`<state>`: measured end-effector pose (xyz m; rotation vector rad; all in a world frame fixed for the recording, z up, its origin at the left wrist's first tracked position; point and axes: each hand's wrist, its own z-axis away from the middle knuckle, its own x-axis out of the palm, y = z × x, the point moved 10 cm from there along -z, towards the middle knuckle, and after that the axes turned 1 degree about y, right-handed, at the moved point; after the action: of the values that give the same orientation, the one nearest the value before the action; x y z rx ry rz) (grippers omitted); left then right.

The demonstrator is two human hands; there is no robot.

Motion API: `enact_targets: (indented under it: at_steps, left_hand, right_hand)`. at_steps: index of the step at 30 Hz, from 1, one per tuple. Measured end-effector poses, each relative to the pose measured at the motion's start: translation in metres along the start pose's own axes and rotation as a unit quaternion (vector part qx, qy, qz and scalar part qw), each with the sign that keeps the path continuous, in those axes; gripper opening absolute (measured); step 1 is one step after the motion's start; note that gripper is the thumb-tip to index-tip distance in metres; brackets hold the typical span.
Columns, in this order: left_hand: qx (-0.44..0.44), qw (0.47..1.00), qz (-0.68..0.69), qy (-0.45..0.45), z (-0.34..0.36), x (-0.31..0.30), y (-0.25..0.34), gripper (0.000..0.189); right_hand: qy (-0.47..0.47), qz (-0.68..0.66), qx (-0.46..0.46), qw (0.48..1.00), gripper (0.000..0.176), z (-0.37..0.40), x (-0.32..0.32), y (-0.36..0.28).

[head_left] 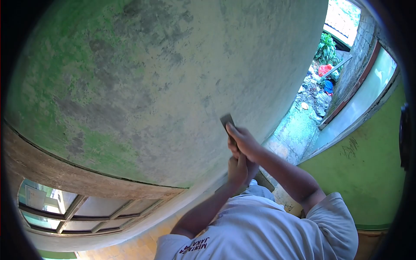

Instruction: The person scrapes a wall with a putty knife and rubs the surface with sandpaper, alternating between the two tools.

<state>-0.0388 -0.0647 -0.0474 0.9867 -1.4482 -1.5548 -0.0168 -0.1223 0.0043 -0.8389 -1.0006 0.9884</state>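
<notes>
A scraper with a flat, dark, squared-off blade (226, 118) points up and slightly left, close against the patchy wall (182, 86). My right hand (243, 141) is closed around it just below the blade, the thumb laid along it. Lower down, my left hand (236, 170) is wrapped round the handle, right under the right hand. Most of the handle is hidden by my fingers. Green paint shows on the left of the wall, with grey and whitish bare patches over the rest.
A wooden-framed window (86, 212) is at the lower left. On the right stands a green wall (359, 173) beside a pale door panel (364, 99). A narrow passage (299, 125) leads to scattered rubbish (318, 95) and a leafy plant (327, 50).
</notes>
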Motion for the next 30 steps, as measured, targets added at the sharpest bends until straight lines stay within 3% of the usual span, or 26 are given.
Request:
enact_targets:
  at_steps: [3, 4, 5, 6, 8, 14, 17, 20, 22, 27, 30]
  left_hand:
    - [0.045, 0.997, -0.005, 0.056, 0.004, -0.007, -0.003, 0.055]
    - [0.0, 1.0, 0.01, 0.025, -0.011, -0.01, 0.004, 0.056]
    - [-0.047, 0.999, 0.024, -0.006, -0.019, -0.008, 0.007, 0.056]
    - [-0.053, 0.998, 0.027, -0.004, -0.021, -0.009, 0.014, 0.056]
    - [0.044, 0.999, -0.003, -0.01, -0.025, -0.009, 0.045, 0.055]
    - [0.006, 1.0, 0.023, 0.014, 0.014, 0.006, 0.007, 0.053]
    - [0.019, 0.999, -0.004, 0.038, 0.001, -0.001, 0.009, 0.054]
    - [-0.017, 1.0, 0.003, 0.016, -0.027, -0.012, 0.039, 0.055]
    - [0.064, 0.998, 0.014, 0.023, -0.028, -0.02, 0.079, 0.057]
    - [0.005, 0.999, -0.015, 0.031, 0.005, -0.012, 0.006, 0.058]
    - [-0.019, 0.999, -0.016, 0.036, 0.012, -0.007, -0.001, 0.059]
  right_hand:
    - [0.001, 0.004, 0.046, 0.999, 0.049, -0.008, -0.008, 0.026]
    - [0.022, 0.054, -0.003, 0.998, 0.049, -0.011, -0.004, 0.001]
    - [0.023, 0.056, 0.004, 0.998, 0.049, -0.013, 0.002, -0.014]
    - [0.003, 0.04, -0.026, 0.999, 0.049, -0.015, 0.011, -0.035]
    - [-0.021, 0.025, -0.058, 0.998, 0.049, -0.011, 0.018, -0.05]
    - [-0.007, 0.008, 0.008, 1.0, 0.048, 0.01, -0.002, 0.0]
    - [0.004, 0.017, 0.016, 1.0, 0.049, 0.005, -0.002, -0.009]
    - [-0.01, 0.027, -0.051, 0.998, 0.048, -0.008, 0.024, -0.067]
    - [-0.024, 0.022, -0.096, 0.995, 0.048, -0.007, 0.033, -0.082]
    - [-0.003, 0.0, 0.008, 1.0, 0.048, 0.002, 0.012, -0.008]
    - [-0.009, -0.015, 0.037, 0.999, 0.049, -0.002, 0.0, 0.016]
